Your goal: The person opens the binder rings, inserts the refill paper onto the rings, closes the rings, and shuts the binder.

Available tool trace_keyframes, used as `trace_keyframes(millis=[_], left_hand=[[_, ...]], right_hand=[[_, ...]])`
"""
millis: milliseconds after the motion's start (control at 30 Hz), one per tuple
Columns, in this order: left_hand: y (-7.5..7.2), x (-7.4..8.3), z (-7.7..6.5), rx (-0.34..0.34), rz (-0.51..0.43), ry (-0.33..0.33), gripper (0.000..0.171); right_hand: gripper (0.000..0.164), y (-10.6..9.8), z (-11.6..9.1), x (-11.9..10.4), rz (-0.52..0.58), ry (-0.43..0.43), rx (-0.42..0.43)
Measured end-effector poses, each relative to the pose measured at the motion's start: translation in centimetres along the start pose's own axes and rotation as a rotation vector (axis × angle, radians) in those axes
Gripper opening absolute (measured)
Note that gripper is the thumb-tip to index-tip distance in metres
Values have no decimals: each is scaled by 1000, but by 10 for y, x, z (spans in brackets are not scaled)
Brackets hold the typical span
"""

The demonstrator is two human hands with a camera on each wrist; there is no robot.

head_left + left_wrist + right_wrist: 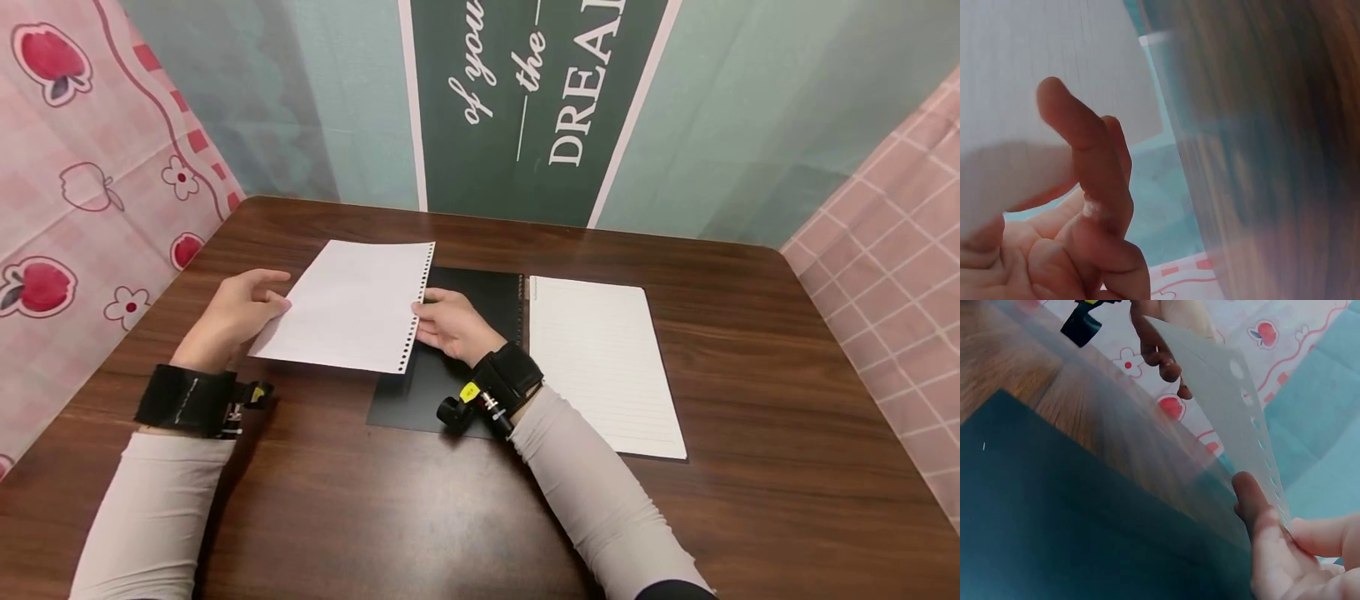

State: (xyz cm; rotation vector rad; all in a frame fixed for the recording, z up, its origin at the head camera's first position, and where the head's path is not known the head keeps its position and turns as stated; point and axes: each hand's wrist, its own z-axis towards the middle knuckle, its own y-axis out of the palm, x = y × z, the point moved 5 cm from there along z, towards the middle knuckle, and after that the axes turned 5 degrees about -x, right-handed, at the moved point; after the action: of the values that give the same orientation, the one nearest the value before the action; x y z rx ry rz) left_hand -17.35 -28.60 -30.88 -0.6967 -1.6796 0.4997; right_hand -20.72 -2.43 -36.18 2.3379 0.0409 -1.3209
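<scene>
A loose white sheet of paper point(348, 304), punched with a row of small holes along its right edge, is held raised over the table and partly over a black notebook cover point(450, 408). At its left edge my left hand point(240, 312) pinches the paper, the index finger stretched out beyond it. My right hand point(453, 325) pinches the holed edge between thumb and fingers. In the right wrist view the sheet point(1229, 394) stands nearly edge-on between both hands. The left wrist view shows fingers point(1100, 169) at the paper's underside.
Right of the black cover lies the open notebook's lined page block point(600, 358), with a ring binding point(522, 304) between them. All rest on a dark wooden table point(750, 375). Hanging cloths point(315, 108) surround its back and sides.
</scene>
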Motion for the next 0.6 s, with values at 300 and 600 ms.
trace_keyframes(millis=[300, 600], left_hand=[[6, 11, 3, -33, 40, 53, 47], [12, 17, 2, -61, 31, 42, 47]], right_hand=[[48, -17, -8, -4, -13, -37, 29], [52, -25, -15, -11, -7, -63, 31]])
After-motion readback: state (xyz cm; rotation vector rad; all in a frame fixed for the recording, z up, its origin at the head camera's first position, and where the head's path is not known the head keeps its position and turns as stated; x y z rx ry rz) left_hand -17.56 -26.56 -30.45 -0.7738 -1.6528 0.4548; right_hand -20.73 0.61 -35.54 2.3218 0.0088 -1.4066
